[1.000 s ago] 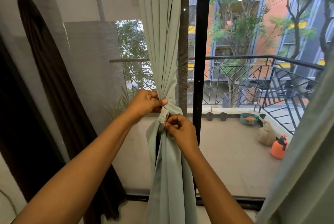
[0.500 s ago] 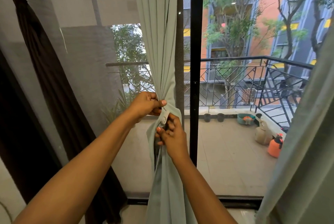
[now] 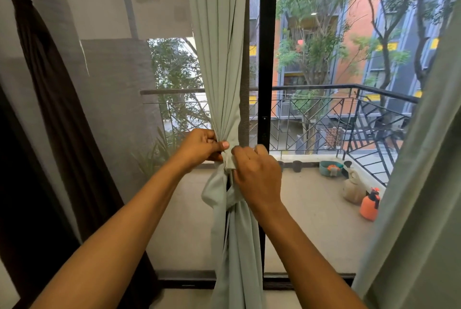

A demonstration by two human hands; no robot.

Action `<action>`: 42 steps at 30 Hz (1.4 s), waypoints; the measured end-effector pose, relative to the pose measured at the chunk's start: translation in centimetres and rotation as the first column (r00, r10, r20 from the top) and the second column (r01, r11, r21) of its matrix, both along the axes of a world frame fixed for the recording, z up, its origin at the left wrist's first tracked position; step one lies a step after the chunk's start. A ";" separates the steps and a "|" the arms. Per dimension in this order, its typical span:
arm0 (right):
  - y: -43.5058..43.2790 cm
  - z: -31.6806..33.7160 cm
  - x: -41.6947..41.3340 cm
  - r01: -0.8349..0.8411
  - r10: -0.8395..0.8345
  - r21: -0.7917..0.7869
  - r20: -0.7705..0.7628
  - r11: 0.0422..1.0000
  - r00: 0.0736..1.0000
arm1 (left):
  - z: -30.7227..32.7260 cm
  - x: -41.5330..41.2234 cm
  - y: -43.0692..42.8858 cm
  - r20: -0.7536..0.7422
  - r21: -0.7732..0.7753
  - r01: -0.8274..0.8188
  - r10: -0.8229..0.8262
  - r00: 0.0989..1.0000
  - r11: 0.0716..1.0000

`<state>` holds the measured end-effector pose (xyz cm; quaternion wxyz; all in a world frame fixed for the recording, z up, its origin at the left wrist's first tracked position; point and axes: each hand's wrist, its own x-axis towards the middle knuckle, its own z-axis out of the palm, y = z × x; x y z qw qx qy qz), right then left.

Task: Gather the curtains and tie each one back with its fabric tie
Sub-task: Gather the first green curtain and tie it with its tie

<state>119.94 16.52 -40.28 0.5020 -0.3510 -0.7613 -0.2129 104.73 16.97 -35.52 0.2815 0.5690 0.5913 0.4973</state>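
Note:
A pale green curtain (image 3: 220, 59) hangs gathered into a narrow bunch in front of the black window frame. Its matching fabric tie (image 3: 229, 161) wraps the bunch at waist height. My left hand (image 3: 199, 148) grips the gathered curtain from the left, thumb pressed against the tie. My right hand (image 3: 257, 176) pinches the tie's end from the right, fingers curled over it. Below the hands the cloth bulges out (image 3: 214, 191) and falls to the floor. A second pale green curtain (image 3: 424, 184) hangs loose at the right edge. A dark brown curtain (image 3: 50, 84) at the left is tied high up.
A black vertical window frame (image 3: 268, 47) stands just behind the gathered curtain. Beyond the glass lies a balcony with a black railing (image 3: 349, 109), an orange spray bottle (image 3: 369, 205), a beige jug (image 3: 353, 187) and small pots. A mesh screen covers the left pane.
My right hand has risen from below the tie to level with my left hand and now pinches the tie's end. The left hand has held its grip.

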 end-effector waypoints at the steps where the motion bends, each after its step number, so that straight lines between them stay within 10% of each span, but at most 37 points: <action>1: 0.2 -0.7 0.1 -0.009 0.005 -0.066 -0.048 0.998 0.999 | -0.1 0.1 0.0 -0.009 0.004 -0.010 0.010 1.000 1.000; 3: 0.9 -0.9 1.1 -0.210 0.120 -0.582 -0.190 0.785 0.974 | -0.2 0.1 -0.2 -0.025 0.008 -0.035 0.035 0.999 0.999; 4: 1.2 -0.7 1.9 -0.417 0.235 -0.799 -0.347 0.433 0.908 | -0.1 -0.1 -0.4 -0.026 0.005 -0.043 0.043 0.999 0.999; 5: 1.6 -0.3 2.6 -0.565 0.265 -0.825 -0.538 0.030 0.800 | 0.0 -0.4 -0.6 -0.019 0.000 -0.039 0.039 0.999 0.999; 7: 2.6 0.1 3.5 -0.709 0.146 -0.644 -0.761 -0.289 0.632 | 0.1 -0.8 -0.9 -0.029 -0.016 -0.009 0.008 1.000 1.000; 14: 1.7 4.0 3.8 -0.556 0.459 -0.829 -0.518 -0.062 0.722 | 0.2 -0.3 -1.5 -0.067 -0.007 0.014 -0.015 0.998 1.000; 21: 1.4 5.3 5.4 -0.699 0.542 -0.674 -0.690 -0.240 0.480 | 0.3 -0.3 -1.7 -0.062 -0.001 0.019 -0.019 0.998 1.000; 23: 1.5 5.0 5.7 -0.653 0.526 -0.722 -0.655 -0.227 0.542 | 0.1 -0.7 -1.8 -0.061 0.009 0.007 -0.006 0.998 1.000; 27: 1.5 7.5 7.8 -0.202 0.517 -0.907 0.020 0.369 0.856 | -0.1 -1.8 -2.0 -0.052 0.013 -0.042 0.042 0.998 0.999; 32: 3.7 6.1 7.4 0.018 0.376 -0.813 0.289 0.582 0.880 | -0.3 -1.6 -2.4 -0.071 0.033 -0.049 0.052 0.996 0.998; 38: 4.7 0.1 5.4 -0.319 0.535 -0.947 -0.258 0.023 0.804 | -0.6 -0.8 -2.3 -0.126 0.065 -0.040 0.048 0.991 0.997; 42: 5.1 2.2 6.6 -0.495 0.499 -0.852 -0.357 0.173 0.790 | -1.0 -1.0 -2.3 -0.229 0.123 -0.061 0.088 0.969 0.991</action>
